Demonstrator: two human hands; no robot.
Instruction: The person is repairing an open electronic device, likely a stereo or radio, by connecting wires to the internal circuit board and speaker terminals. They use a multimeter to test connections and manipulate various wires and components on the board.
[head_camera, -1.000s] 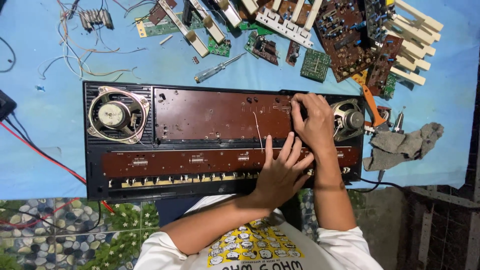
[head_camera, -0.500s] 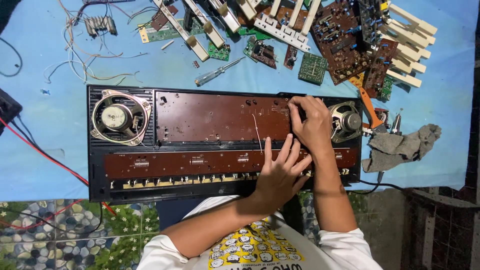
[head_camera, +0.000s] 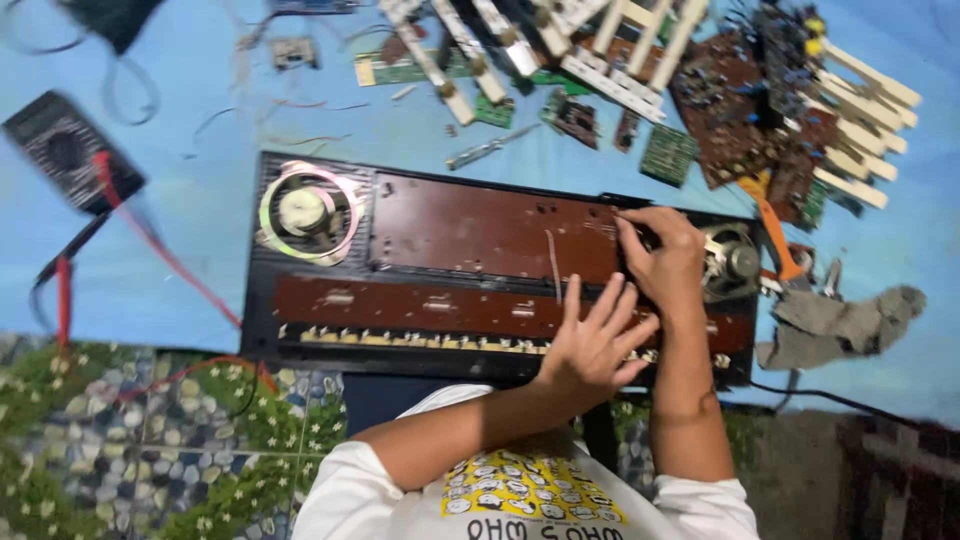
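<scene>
Lying with its long axis from nine to three o'clock, the opened keyboard (head_camera: 480, 270) sits on a blue sheet (head_camera: 190, 210). Both hands work at its three o'clock end: the left hand (head_camera: 592, 345) presses flat, fingers spread apart, on the lower brown board (head_camera: 400, 305); the right hand (head_camera: 662, 255), at one o'clock from it and nearer the small speaker (head_camera: 735, 260), curls on the case edge, though whether it pinches anything I cannot tell. Green circuit boards (head_camera: 668, 152) lie at twelve o'clock, a grey rag (head_camera: 835, 325) at three.

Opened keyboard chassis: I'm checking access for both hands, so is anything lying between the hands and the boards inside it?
Nothing visible does. The left hand lies spread directly on the lower brown board, and the right hand rests curled at the upper brown panel beside the right speaker.
</scene>
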